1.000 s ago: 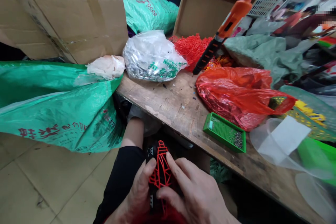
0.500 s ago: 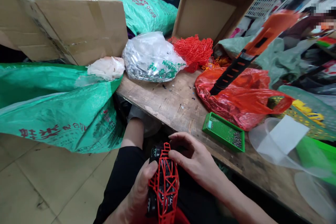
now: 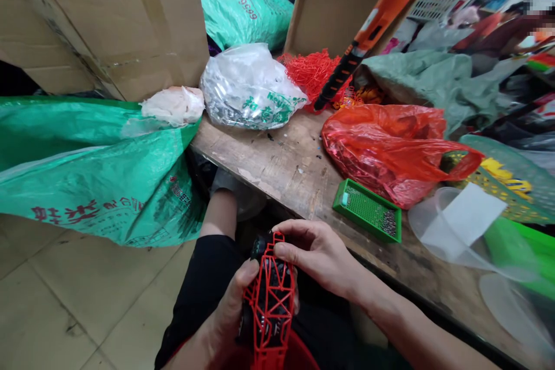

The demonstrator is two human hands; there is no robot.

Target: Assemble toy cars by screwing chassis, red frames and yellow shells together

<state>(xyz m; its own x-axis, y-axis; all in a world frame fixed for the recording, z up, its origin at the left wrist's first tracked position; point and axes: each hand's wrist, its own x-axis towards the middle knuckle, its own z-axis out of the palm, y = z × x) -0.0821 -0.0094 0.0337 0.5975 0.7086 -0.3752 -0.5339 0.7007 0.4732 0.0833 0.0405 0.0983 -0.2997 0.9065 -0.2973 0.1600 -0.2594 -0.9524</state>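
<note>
A toy car (image 3: 277,295) with a red lattice frame and black wheels is held above my lap. My left hand (image 3: 232,306) is closed around its left side, the thumb near a front wheel and the other fingers mostly hidden beneath. With thumb and fingertips, my right hand (image 3: 314,251) grips the far end of the red frame. Below the car, part of a red container (image 3: 303,352) shows between my legs. Over the table hangs an orange and black electric screwdriver (image 3: 364,40), apart from both hands.
On the wooden table (image 3: 281,156) lie a green tray (image 3: 368,211) with small screws, a red plastic bag (image 3: 385,150), a white bag (image 3: 251,89) and a pile of red frames (image 3: 310,72). Clear tubs (image 3: 455,237) stand at right. A green sack (image 3: 108,185) and cardboard box (image 3: 125,34) are at left.
The hanging screwdriver has swung left and away from me. My right fingertips have closed in on the far end of the toy car's frame. My left hand keeps its hold.
</note>
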